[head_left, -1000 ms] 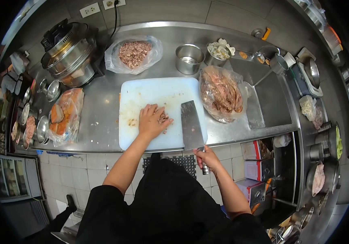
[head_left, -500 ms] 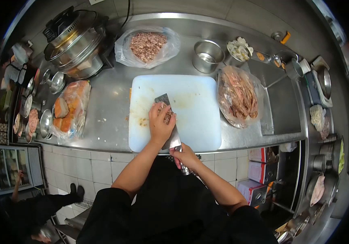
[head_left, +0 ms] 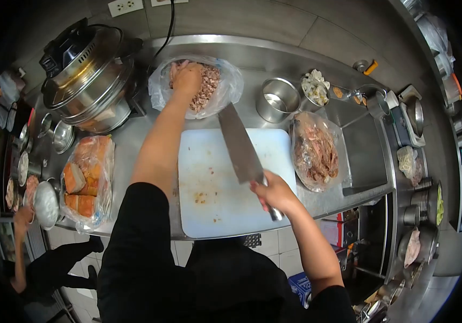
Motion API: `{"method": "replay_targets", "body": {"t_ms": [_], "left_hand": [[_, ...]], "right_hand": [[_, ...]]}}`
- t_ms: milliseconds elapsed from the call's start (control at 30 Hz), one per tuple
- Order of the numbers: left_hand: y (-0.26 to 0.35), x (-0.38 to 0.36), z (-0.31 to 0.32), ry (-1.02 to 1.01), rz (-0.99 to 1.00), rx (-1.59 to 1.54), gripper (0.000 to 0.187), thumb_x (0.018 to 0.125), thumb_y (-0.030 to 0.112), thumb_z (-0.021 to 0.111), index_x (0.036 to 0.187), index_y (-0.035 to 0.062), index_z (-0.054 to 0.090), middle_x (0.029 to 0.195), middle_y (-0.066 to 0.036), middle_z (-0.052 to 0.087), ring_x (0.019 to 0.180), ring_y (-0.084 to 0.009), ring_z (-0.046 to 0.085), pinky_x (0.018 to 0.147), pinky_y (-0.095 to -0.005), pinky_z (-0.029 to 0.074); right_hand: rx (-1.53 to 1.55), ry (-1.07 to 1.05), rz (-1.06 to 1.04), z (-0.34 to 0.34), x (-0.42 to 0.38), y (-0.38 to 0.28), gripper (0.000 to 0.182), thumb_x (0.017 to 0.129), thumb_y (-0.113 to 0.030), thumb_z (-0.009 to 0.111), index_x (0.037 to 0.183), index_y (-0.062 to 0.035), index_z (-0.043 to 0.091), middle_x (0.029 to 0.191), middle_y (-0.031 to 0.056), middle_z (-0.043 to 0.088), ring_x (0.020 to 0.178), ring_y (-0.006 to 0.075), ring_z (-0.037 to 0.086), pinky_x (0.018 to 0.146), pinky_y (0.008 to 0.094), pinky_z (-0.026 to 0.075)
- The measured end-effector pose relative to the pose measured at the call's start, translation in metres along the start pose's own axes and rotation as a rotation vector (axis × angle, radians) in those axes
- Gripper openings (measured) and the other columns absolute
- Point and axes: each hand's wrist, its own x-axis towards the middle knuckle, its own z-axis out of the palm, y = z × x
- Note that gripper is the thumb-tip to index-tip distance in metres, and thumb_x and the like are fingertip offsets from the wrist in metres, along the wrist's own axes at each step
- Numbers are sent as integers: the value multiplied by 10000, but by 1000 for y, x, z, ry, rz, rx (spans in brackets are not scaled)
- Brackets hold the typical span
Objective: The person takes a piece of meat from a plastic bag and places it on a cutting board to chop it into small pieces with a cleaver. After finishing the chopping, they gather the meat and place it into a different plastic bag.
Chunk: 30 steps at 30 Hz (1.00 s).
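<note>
My left hand [head_left: 189,78] reaches into the clear plastic bag [head_left: 232,81] at the back, down at the chopped meat [head_left: 207,91] inside it. Its fingers are mostly hidden there. Gripped by the handle in my right hand [head_left: 275,192] is a broad-bladed cleaver [head_left: 239,144]. The blade slants up and left over the white cutting board [head_left: 258,215], its tip right at the bag's edge. A few brown meat scraps [head_left: 200,197] and stains mark the board's left half.
A bag of cooked meat [head_left: 315,153] lies right of the board, beside the sink [head_left: 368,156]. Behind stand a steel pot [head_left: 277,100] and a filled container [head_left: 315,90]. At left are a bag of meat slabs [head_left: 88,177] and a large steel appliance [head_left: 88,81]. Another person's hand [head_left: 23,216] holds a bowl.
My left hand has moved from the blade over the board to the bag of chopped meat. My right hand has carried the cleaver forward, its blade now bare. The other person has reached to the counter.
</note>
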Motion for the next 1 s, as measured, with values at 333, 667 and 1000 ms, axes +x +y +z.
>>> {"method": "replay_targets", "body": {"t_ms": [333, 667, 1000], "left_hand": [[72, -156, -113, -173, 24, -454, 240, 877, 207, 621, 1052, 49, 667, 1186, -178, 627, 1184, -383, 539, 1006, -472, 420], [125, -301, -221, -550, -104, -712, 470, 896, 271, 688, 1248, -17, 572, 1398, -224, 486, 1362, -400, 389, 1144, -495, 317], [143, -329, -244, -480, -249, -100, 1109, 754, 543, 781, 1507, -60, 233, 1574, -292, 229, 1482, -438, 176, 1193, -563, 150]], "right_hand": [[-1015, 510, -14, -51, -35, 107, 233, 871, -221, 626, 1023, -45, 608, 789, 222, 693, 765, 418, 678, 708, 511, 537], [-1120, 196, -377, 32, 14, 88, 179, 877, -109, 533, 1042, -58, 578, 786, 192, 704, 728, 373, 700, 674, 461, 559], [-942, -31, -480, 35, -46, 100, 209, 882, -184, 607, 1039, -53, 563, 792, 175, 705, 754, 367, 698, 703, 475, 539]]}}
